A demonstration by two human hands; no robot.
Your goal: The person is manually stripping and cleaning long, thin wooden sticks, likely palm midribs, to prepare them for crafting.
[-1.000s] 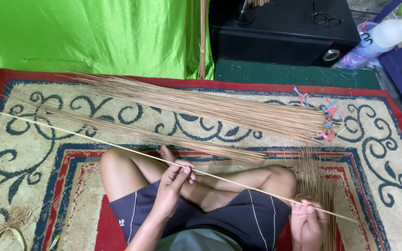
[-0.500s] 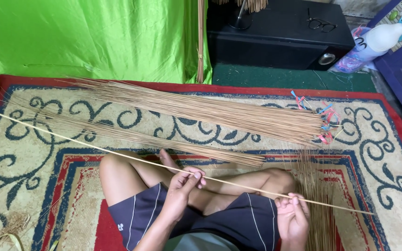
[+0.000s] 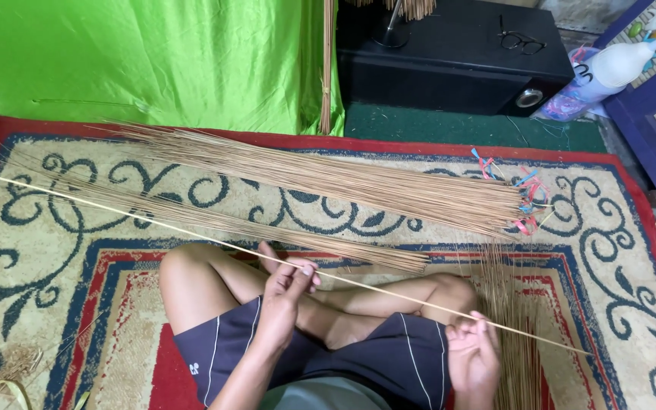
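Bright, even, soft light; sharp throughout, faint shadows, slight wide-angle bending at edges.

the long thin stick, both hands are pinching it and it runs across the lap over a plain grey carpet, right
Not quite. Left hand and right hand do pinch the long thin stick across the lap, but the head view shows a patterned carpet: cream with dark blue scrolls and red borders, not plain grey.
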